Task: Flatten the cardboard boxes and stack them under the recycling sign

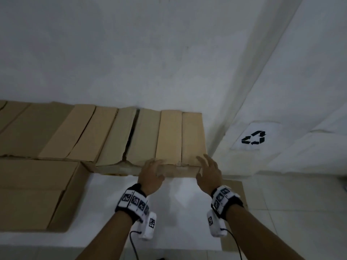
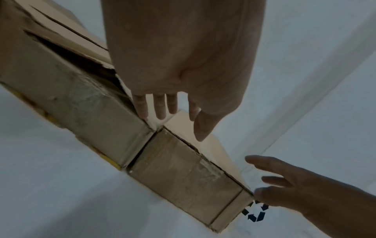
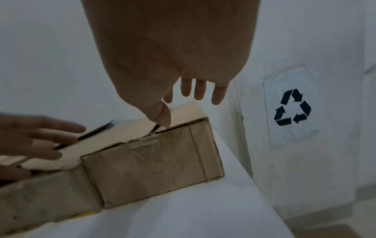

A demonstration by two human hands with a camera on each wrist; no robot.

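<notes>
A row of brown cardboard boxes stands on a white table against the wall. The rightmost box has closed top flaps and clear tape on its near face. My left hand lies with straight fingers on the box's near top edge. My right hand hovers spread at the box's near right corner, its thumb touching the top flap; it holds nothing. The recycling sign, black arrows on white paper, is on the wall to the right of the box.
A larger closed box sits at the table's near left. More boxes fill the row leftwards. A flat piece of cardboard lies on the tiled floor under my right wrist, below the sign. The table edge ends beside the box.
</notes>
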